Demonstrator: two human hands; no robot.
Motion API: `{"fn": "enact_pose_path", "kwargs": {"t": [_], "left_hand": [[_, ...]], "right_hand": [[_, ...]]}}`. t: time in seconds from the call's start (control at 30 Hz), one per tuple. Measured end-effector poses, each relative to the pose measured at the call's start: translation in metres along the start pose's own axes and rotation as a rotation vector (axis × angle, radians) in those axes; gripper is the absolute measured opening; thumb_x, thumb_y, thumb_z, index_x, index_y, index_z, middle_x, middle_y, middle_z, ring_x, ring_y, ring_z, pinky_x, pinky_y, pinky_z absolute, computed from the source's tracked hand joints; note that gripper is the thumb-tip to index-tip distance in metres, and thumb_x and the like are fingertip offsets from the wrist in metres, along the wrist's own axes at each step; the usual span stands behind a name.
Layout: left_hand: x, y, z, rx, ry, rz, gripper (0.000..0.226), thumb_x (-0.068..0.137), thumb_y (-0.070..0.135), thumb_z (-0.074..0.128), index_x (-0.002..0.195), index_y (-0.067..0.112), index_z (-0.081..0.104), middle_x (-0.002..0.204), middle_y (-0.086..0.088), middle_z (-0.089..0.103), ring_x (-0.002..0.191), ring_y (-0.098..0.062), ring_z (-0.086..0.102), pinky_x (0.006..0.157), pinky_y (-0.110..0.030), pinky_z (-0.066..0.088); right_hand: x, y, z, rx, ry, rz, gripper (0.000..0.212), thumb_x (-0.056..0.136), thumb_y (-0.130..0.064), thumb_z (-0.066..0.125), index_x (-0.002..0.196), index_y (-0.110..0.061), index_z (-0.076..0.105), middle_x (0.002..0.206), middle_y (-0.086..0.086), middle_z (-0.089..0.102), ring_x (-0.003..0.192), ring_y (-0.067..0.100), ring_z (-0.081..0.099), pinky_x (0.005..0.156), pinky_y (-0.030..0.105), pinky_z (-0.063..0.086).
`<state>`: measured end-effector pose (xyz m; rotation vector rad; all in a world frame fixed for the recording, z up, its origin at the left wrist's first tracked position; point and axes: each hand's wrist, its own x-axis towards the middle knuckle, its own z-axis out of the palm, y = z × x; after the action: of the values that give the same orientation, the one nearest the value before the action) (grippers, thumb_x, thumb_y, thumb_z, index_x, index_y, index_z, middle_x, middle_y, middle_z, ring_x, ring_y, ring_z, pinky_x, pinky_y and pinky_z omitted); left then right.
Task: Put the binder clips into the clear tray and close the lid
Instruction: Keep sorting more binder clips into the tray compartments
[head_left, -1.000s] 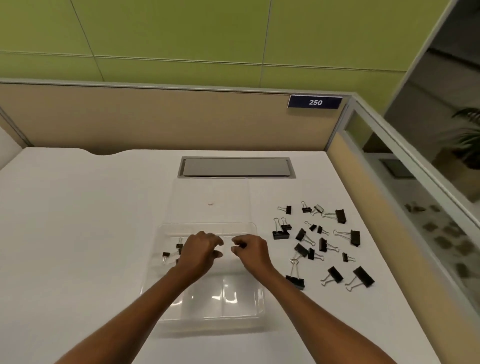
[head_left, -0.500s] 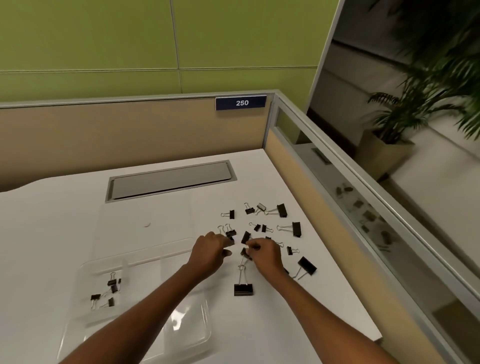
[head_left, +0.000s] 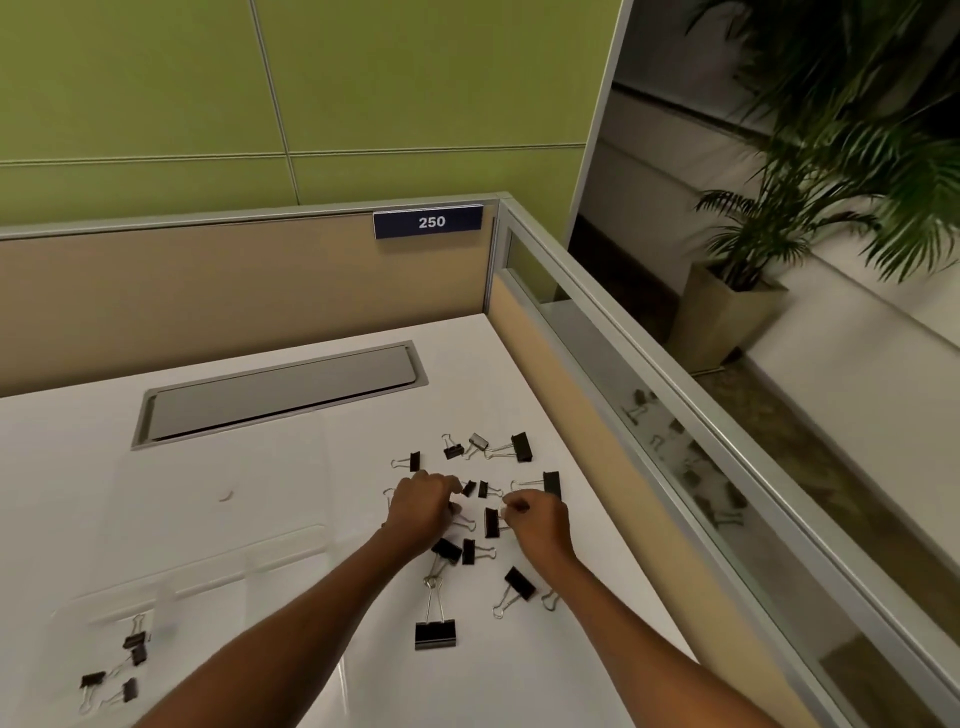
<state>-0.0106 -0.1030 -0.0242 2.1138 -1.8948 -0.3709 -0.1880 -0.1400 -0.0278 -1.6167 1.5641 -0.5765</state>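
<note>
- Down went the left hand (head_left: 423, 512) onto the loose binder clips (head_left: 491, 522), fingers curled over the heap. Whether it actually had one in its grasp could not be told.
- The right hand (head_left: 540, 525) sat just beside it, fingertips drawn together next to a black clip. A hold on anything could not be made out there either.
- The scatter lay on the right part of the white table (head_left: 62, 467), near the glass panel (head_left: 675, 441) and beige strip that walled that edge, so room was tight on that side.
- There was plenty of room to the left: bare tabletop stretched between the heap and the clear tray (head_left: 208, 571), which sat well apart at the lower left.
- The tray's lid (head_left: 218, 467) lay open and flat behind it, reaching toward the grey hatch (head_left: 280, 389) sunk into the table.
- A handful of clips rested at the tray's left end.
- The clips were black and boxy with thin silvery wire loops, in mixed sizes. The largest clip (head_left: 435, 634) lay nearest the camera, its handles pointing away.
- Tray and lid were smooth see-through plastic with rounded corners and faint ridges.
- At the back stood a tan partition (head_left: 208, 291) capped by a metal rail, carrying a blue number plate (head_left: 428, 222) that read 250.
</note>
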Motion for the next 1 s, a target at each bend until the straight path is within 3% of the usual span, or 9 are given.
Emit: {"fn": "enact_pose_path", "kwargs": {"t": [0.37,0.63,0.8,0.9,1.0], "left_hand": [[0.041,-0.006,0.012,0.048,-0.022,0.033,0.035,0.086,0.011,0.056,0.119,0.018,0.061,0.111,-0.007,0.069,0.105,-0.028,0.053,0.079,-0.034,0.039],[0.059,-0.010,0.023,0.116,-0.120,0.073,0.040,0.088,0.018,0.055,0.127,0.023,0.052,0.129,0.001,0.056,0.119,-0.027,0.038,0.092,-0.041,0.030],[0.068,-0.012,0.023,0.148,-0.128,0.155,0.033,0.087,0.021,0.051,0.119,0.025,0.056,0.118,0.001,0.058,0.112,-0.026,0.041,0.084,-0.040,0.029],[0.073,-0.013,0.024,0.185,-0.115,0.247,0.027,0.085,0.022,0.053,0.111,0.023,0.061,0.108,0.000,0.061,0.105,-0.027,0.045,0.078,-0.038,0.028],[0.076,-0.016,0.027,0.240,-0.108,0.341,0.016,0.082,0.024,0.058,0.095,0.020,0.067,0.099,0.000,0.064,0.099,-0.027,0.050,0.073,-0.036,0.028]], "right_hand": [[0.051,-0.001,0.017,-0.166,-0.075,-0.055,0.028,0.081,-0.013,0.073,0.109,-0.010,0.070,0.108,0.005,0.071,0.096,0.016,0.066,0.084,0.027,0.054],[0.070,-0.003,0.037,-0.301,-0.156,-0.115,0.039,0.083,-0.018,0.071,0.121,-0.014,0.062,0.122,0.003,0.061,0.107,0.017,0.060,0.089,0.032,0.051],[0.073,-0.004,0.043,-0.487,-0.121,-0.192,0.038,0.084,-0.023,0.070,0.120,-0.018,0.062,0.116,0.004,0.060,0.106,0.021,0.059,0.075,0.031,0.050],[0.074,-0.006,0.045,-0.588,-0.121,-0.222,0.024,0.083,-0.028,0.070,0.105,-0.019,0.068,0.101,0.005,0.062,0.091,0.022,0.061,0.060,0.028,0.042],[0.075,-0.004,0.046,-0.624,-0.118,-0.235,0.020,0.083,-0.031,0.070,0.094,-0.015,0.069,0.094,0.005,0.061,0.086,0.022,0.061,0.055,0.028,0.038]]}}
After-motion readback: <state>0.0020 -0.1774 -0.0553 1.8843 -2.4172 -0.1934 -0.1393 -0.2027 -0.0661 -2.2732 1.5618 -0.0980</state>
